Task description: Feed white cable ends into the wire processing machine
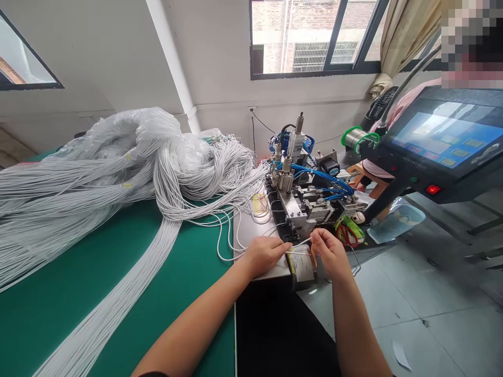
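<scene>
A thin white cable (302, 243) runs between my two hands in front of a metal machine (310, 209) with blue air hoses. My right hand (329, 250) pinches the cable's end close to the machine's front edge. My left hand (265, 256) rests at the pale table's edge, its fingers closed on the white cable. Below the cable lies a small pale card or block (302, 267) with dark marks. Something orange (313, 255) shows beside my right fingertips. The cable's very tip is too small to make out.
A big bundle of white cables (173, 188), partly in clear plastic, covers the green table (200, 293). At right are a touch screen panel (448, 141), a solder wire spool (358, 139), red-handled scissors (348, 235) and a clear plastic tub (401, 222). A person (416, 97) sits behind the panel.
</scene>
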### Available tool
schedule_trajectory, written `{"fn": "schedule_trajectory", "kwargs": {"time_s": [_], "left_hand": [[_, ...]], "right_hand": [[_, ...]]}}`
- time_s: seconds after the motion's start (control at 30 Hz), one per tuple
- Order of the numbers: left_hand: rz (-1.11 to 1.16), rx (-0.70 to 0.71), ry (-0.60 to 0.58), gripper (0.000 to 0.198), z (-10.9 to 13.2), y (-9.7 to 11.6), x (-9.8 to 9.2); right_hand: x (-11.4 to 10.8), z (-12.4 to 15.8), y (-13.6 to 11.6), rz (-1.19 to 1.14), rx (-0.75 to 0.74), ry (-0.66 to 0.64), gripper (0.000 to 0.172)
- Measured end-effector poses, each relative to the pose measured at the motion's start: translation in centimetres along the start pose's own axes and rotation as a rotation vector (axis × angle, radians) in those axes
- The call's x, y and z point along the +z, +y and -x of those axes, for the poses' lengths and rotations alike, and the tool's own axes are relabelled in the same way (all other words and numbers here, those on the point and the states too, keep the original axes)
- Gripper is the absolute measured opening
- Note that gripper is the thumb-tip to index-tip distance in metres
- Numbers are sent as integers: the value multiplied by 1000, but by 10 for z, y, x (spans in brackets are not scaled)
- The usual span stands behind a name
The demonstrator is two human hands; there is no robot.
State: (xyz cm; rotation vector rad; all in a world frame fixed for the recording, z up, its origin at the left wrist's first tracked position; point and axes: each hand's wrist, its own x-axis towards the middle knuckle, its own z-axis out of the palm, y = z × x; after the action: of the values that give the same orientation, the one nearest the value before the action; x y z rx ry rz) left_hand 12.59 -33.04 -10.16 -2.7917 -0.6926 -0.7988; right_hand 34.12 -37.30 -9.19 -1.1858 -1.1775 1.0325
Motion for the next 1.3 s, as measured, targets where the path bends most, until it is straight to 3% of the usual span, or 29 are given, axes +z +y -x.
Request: {"fn": "schedule_trajectory", "kwargs": {"time_s": [0.27,0.43,0.6,0.7,0.9,1.17,1.3], "left_hand": [[5,9,-21,27,1,-1,2],[5,-5,-53,29,1,-1,1],[-36,-93,-70,40,0,-1,2],[-55,-153,-70,41,0,0,4],[-62,-233,-125,42,-2,2,3],[-42,-319,-192,44,-5,4,1],[-44,-321,-195,44,-5,4,3]], "right_hand": [[19,-5,0,-88,-3,43,35],[17,-10,3,-44,-26,70,34],[3,-16,8,246,-74,150,34],[-3,-19,14,407,-57,109,38],[-4,-20,24,517,-25,66,40],[-7,-24,36,270,102,-39,38],[-6,-26,38,221,90,-32,38]]}}
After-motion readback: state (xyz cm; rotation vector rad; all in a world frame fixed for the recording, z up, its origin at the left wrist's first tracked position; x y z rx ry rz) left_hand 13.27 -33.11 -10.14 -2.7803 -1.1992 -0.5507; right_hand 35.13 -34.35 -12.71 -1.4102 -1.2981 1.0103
